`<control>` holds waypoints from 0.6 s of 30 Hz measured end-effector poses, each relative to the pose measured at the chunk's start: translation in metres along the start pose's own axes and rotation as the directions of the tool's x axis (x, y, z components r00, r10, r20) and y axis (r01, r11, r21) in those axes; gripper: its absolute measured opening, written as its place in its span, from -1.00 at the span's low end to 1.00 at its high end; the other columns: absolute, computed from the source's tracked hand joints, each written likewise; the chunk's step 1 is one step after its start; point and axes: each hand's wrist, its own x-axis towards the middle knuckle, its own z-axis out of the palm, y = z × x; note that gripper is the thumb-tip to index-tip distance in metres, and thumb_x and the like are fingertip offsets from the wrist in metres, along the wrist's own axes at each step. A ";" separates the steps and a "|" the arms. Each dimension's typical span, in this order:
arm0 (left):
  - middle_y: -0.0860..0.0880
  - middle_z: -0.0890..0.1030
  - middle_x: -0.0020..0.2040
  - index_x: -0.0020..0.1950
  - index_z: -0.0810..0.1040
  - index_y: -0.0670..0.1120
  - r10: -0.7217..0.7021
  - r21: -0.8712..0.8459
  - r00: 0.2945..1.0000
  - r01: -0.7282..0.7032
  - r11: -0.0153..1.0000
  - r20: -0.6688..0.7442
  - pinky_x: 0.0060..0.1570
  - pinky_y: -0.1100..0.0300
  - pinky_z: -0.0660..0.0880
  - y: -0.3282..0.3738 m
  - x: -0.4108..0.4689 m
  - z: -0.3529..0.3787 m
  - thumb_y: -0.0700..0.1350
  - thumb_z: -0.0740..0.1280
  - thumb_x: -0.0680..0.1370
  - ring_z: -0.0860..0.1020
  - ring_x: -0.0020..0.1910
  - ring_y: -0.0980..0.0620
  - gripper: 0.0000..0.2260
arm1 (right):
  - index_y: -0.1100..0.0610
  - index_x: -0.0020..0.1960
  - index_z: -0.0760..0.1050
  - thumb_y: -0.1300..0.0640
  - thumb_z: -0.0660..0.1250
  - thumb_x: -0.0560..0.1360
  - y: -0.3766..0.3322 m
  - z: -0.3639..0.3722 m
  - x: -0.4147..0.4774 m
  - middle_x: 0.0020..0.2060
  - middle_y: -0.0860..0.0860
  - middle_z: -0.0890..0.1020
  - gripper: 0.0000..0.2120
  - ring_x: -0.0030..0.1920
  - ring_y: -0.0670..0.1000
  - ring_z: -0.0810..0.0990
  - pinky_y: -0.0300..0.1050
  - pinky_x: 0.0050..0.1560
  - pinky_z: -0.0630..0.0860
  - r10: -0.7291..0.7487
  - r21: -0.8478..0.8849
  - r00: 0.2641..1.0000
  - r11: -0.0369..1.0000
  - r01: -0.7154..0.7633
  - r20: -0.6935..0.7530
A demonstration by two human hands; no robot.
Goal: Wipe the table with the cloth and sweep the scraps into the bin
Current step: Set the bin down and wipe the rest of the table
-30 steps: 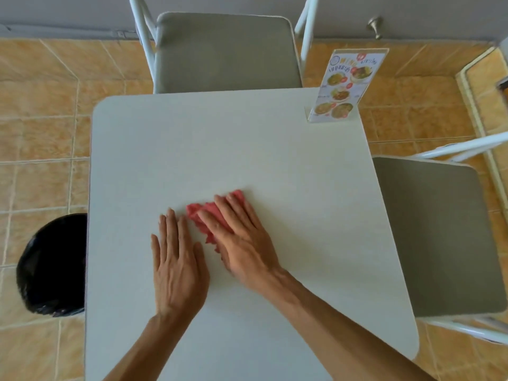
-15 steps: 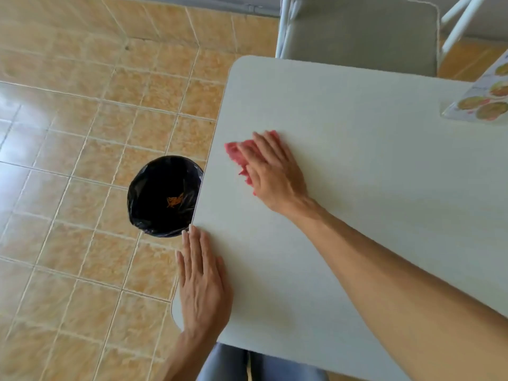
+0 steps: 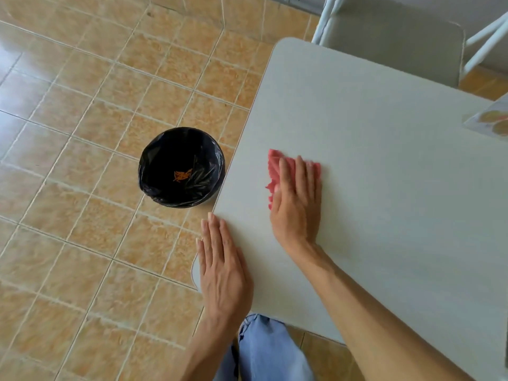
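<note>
Near the left edge of the pale table [image 3: 371, 171], we press our right hand [image 3: 298, 204] flat on the crumpled pink cloth [image 3: 275, 169], fingers spread and palm down; it pins the cloth to the surface and does not clench it. Our left hand [image 3: 224, 268] lies open and flat on the table's near left corner, fingertips at the rim, holding nothing. The black-lined bin [image 3: 180, 167] stands on the tiled floor just beside that same edge, with a few orange scraps [image 3: 182, 175] already at its bottom. We see no scraps on the table around the cloth, though fine crumbs would be too small to tell.

We judge this to be the sweeping step: the cloth sits between the tabletop's middle and the bin side. The next move calls for keeping steady downward pressure and drawing the cloth toward the edge in line with the bin's mouth, perhaps cupping the left hand below the rim, so that nothing drops on the tiles.
</note>
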 end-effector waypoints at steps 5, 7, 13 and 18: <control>-0.17 0.00 0.62 0.60 0.01 -0.23 0.084 0.010 0.996 -0.084 0.996 0.036 0.57 0.08 -0.17 -0.015 -0.002 -0.002 -0.12 0.03 0.67 -0.07 0.61 -0.10 -0.48 | -0.05 0.57 0.33 0.00 0.12 0.67 -0.021 0.003 -0.028 0.58 0.09 0.34 -0.53 0.61 0.18 0.21 0.19 0.61 0.10 -0.560 0.094 0.812 0.828 0.552 0.163; -0.17 0.01 0.62 0.59 0.02 -0.24 0.099 0.017 0.994 -0.100 0.995 0.049 0.57 0.08 -0.16 -0.017 -0.002 -0.004 -0.11 0.02 0.67 -0.06 0.61 -0.10 -0.49 | -0.07 0.57 0.33 0.00 0.09 0.64 -0.013 0.001 -0.028 0.58 0.09 0.32 -0.51 0.62 0.20 0.19 0.19 0.60 0.11 -0.352 0.037 0.926 0.936 0.350 0.134; -0.19 -0.08 0.62 0.60 -0.08 -0.24 0.096 0.036 0.989 -0.101 0.994 0.114 0.57 -0.01 -0.12 -0.020 0.000 -0.005 -0.09 -0.03 0.65 -0.15 0.61 -0.10 -0.45 | 0.11 0.56 0.35 0.22 0.23 0.55 -0.049 0.003 -0.087 0.57 0.17 0.34 -0.43 0.62 0.25 0.17 0.19 0.61 0.16 -0.125 0.207 0.987 0.973 0.101 0.105; -0.15 -0.12 0.62 0.60 -0.09 -0.23 0.139 0.015 0.971 -0.144 0.989 0.196 0.57 -0.01 -0.19 0.000 -0.013 -0.014 -0.09 -0.08 0.62 -0.22 0.60 -0.05 -0.44 | 0.16 0.53 0.40 0.55 0.26 0.43 -0.006 -0.055 -0.112 0.52 0.10 0.42 -0.30 0.59 0.16 0.27 0.06 0.56 0.31 0.101 0.341 0.994 0.934 -0.109 0.041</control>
